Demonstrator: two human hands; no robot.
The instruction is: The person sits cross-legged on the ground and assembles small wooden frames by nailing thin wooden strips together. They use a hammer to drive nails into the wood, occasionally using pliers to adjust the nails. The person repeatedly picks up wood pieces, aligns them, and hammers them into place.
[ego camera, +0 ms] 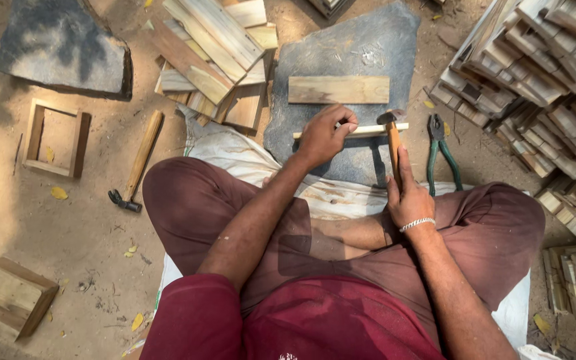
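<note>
My left-hand fingers (341,123) pinch the thin strip (368,130), pinning it steady on the slate (341,47). Right hand (408,197) grips the hammer (393,143), head resting on the strip.

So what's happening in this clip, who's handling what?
A person sits cross-legged on a white sack on the ground. The left hand pins a thin wooden strip on a flat grey stone slab, while the right hand grips a hammer whose head sits at the strip. A wider wooden board lies on the slab just beyond. Green-handled pliers lie to the right, a second hammer to the left, with stacked wood pieces and a small wooden frame around.
</note>
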